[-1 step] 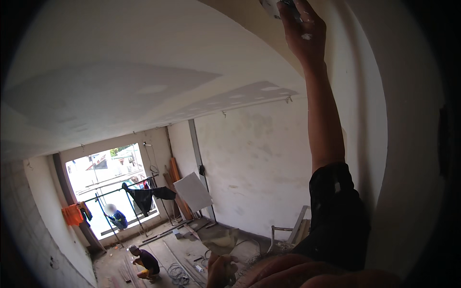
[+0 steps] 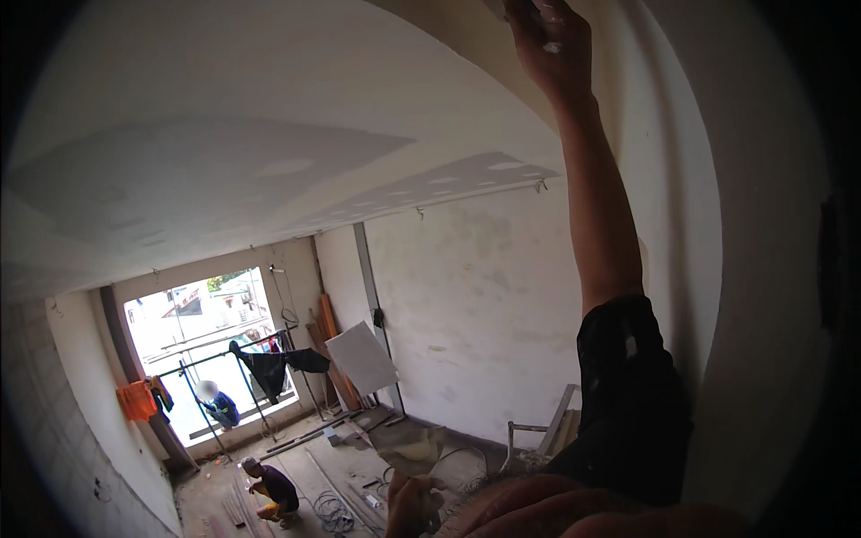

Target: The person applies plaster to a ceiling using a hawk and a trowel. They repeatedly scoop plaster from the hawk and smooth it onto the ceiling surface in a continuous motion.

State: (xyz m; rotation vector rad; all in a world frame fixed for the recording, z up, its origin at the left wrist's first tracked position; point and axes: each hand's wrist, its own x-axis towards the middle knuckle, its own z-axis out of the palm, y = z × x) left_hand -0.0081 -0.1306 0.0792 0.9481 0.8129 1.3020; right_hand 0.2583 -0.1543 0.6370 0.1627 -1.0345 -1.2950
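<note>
My right hand [image 2: 554, 49] reaches far up along the curved edge of the ceiling, with white smears on its back. Its fingers are closed around a scraper [image 2: 495, 8], of which only a pale bit shows at the top edge of the picture. Low in the middle, my left hand [image 2: 414, 507] is closed at the near end of a flat, beige-grey plate [image 2: 414, 451]. What coats the plate is hard to make out. The curved ceiling edge [image 2: 484, 67] runs beside my right hand, and a pale wall [image 2: 668, 215] rises behind that arm.
Far below, one person [image 2: 273, 489] crouches on the floor; another [image 2: 220, 408] sits at the bright window opening. Clothes [image 2: 265, 372] hang on a pipe rail. A white board [image 2: 361, 359] leans near planks. Coiled cable [image 2: 334, 513] lies on the floor, and a metal frame [image 2: 547, 430] stands beneath my arm.
My right hand has shifted slightly up and to the left, so less of the scraper shows. My left hand and the plate stay about where they were.
</note>
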